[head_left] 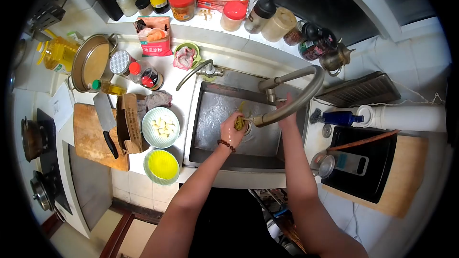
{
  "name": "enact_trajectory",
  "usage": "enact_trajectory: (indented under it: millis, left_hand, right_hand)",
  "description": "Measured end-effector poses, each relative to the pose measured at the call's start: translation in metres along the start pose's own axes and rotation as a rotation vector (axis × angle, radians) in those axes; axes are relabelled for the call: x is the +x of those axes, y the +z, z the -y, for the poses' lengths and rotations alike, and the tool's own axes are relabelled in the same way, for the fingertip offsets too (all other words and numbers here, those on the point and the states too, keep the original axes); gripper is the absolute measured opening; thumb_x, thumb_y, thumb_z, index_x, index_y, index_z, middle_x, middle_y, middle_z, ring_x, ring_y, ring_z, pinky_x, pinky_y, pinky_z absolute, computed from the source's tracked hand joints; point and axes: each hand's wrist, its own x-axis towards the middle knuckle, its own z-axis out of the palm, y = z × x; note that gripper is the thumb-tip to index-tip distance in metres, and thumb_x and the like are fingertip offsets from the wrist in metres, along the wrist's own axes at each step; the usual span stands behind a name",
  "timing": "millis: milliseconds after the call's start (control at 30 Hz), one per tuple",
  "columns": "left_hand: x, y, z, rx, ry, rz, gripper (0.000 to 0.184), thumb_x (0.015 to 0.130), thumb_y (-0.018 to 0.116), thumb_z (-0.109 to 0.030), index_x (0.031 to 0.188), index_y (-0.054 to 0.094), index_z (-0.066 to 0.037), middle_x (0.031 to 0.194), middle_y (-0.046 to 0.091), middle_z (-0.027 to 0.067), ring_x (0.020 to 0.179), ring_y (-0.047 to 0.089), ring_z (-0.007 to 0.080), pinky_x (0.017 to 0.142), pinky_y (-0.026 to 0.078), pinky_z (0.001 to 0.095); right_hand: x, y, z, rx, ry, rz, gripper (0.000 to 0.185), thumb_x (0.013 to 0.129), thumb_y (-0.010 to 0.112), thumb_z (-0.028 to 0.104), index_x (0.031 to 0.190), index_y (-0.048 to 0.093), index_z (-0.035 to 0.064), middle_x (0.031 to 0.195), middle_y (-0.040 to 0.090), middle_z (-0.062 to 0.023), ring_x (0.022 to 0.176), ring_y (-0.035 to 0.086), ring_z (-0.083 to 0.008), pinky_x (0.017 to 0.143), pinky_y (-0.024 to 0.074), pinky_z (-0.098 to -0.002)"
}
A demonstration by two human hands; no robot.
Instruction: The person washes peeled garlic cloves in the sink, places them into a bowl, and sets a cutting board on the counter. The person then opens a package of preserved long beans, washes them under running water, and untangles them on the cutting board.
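My left hand [230, 131], with a beaded bracelet at the wrist, is closed around a small yellowish-green piece of food [239, 123]. I cannot make out its exact kind. It is under the outlet of the curved metal faucet [306, 93], over the wet steel sink [215, 105]. My right hand [288, 121] reaches behind the faucet's spout, close to a thin lever [281, 100] at its base. The spout partly covers its fingers, so their grip is hidden.
Left of the sink are a bowl of peeled garlic cloves [162, 128], a bowl with yellow liquid [162, 165], and a cleaver [105, 112] on a cutting board [86, 136]. Jars [182, 5] line the windowsill. A black tray [366, 177] lies to the right.
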Motion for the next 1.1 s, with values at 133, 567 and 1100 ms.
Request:
enact_trajectory:
  millis: [133, 567, 1100]
  left_hand:
    - [-0.01, -0.005, 0.014, -0.028, -0.103, -0.046, 0.032, 0.08, 0.079, -0.002, 0.108, 0.063, -0.005, 0.092, 0.069, 0.0106, 0.086, 0.068, 0.0206, 0.079, 0.054, 0.0319]
    - [-0.005, -0.015, -0.014, -0.777, -0.364, -0.038, 0.034, 0.086, 0.072, 0.005, 0.117, 0.06, 0.001, 0.101, 0.068, 0.0074, 0.086, 0.066, 0.0139, 0.077, 0.054, 0.0276]
    - [-0.01, 0.017, 0.005, -0.148, -0.511, -0.374, 0.028, 0.073, 0.078, -0.017, 0.089, 0.068, 0.004, 0.081, 0.072, 0.011, 0.072, 0.067, 0.019, 0.07, 0.054, 0.0344]
  right_hand:
    - [0.009, 0.008, 0.018, -0.052, 0.018, 0.026, 0.046, 0.101, 0.058, 0.034, 0.142, 0.048, 0.0156, 0.134, 0.047, -0.0083, 0.118, 0.051, -0.0248, 0.095, 0.046, -0.0399]
    - [-0.125, 0.035, -0.075, -0.851, -0.235, 0.732, 0.092, 0.062, 0.089, 0.023, 0.14, 0.045, 0.0024, 0.126, 0.063, -0.0181, 0.118, 0.062, -0.0361, 0.102, 0.048, -0.0413]
    - [-0.151, 0.038, -0.058, -1.378, -0.312, 0.484, 0.036, 0.079, 0.069, 0.008, 0.11, 0.06, -0.0072, 0.099, 0.067, -0.0339, 0.1, 0.065, -0.05, 0.09, 0.0522, -0.0539]
